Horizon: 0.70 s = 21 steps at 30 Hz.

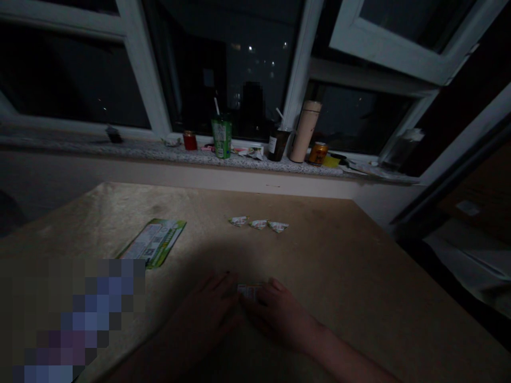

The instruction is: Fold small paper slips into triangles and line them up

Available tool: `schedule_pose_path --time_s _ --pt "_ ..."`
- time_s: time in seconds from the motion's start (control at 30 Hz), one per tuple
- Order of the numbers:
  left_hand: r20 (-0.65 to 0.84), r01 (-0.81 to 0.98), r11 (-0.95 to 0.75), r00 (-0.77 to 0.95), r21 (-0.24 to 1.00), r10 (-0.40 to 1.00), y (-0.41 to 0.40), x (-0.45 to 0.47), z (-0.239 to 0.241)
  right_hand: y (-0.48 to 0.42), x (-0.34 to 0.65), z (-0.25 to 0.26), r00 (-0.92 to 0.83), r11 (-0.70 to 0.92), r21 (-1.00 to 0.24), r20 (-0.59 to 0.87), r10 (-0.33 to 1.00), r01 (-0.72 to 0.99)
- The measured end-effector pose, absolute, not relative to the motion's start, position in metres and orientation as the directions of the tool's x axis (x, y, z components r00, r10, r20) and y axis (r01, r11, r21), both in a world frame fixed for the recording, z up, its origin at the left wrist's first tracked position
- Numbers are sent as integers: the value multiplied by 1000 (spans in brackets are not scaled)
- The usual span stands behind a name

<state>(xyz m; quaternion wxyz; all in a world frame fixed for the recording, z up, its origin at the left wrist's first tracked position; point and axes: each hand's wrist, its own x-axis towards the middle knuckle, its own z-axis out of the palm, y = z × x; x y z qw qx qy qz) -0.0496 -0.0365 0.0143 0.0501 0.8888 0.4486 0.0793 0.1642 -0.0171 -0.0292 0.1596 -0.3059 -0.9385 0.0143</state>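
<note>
A small flat packet (248, 291) with printed text lies on the table between my hands, its lower part covered. My right hand (279, 308) has curled fingers over its right side, with the thumb side near its lower edge. Close to its left end, my left hand (211, 306) rests low over the table in deep shadow. Its fingers look stretched out, though whether they touch the packet is unclear. Farther back, three small folded green-and-white packets sit in a row: a left one (238, 221), a middle one (258, 225) and a right one (278, 227).
A larger green-and-white pouch (163, 242) lies left on the brown table (339, 255). A pixelated patch hides the lower left. On the windowsill (147, 151) stand a red jar (190, 141), green cup (222, 137), dark cup (278, 143), pink flask (305, 130) and orange can (318, 154).
</note>
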Motion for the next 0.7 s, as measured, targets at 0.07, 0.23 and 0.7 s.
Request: schedule_pose_path --time_s 0.07,0.23,0.7 --pt "83 792 -582 578 182 812 -29 -51 15 -16 164 -28 -769 817 -134 281 574 561" --pt "139 806 -470 452 359 881 -5 -51 6 -14 164 -26 -769 819 -187 282 574 543" --pt "62 856 -325 329 402 942 6 -47 2 -16 165 -25 -753 800 -292 281 596 524"
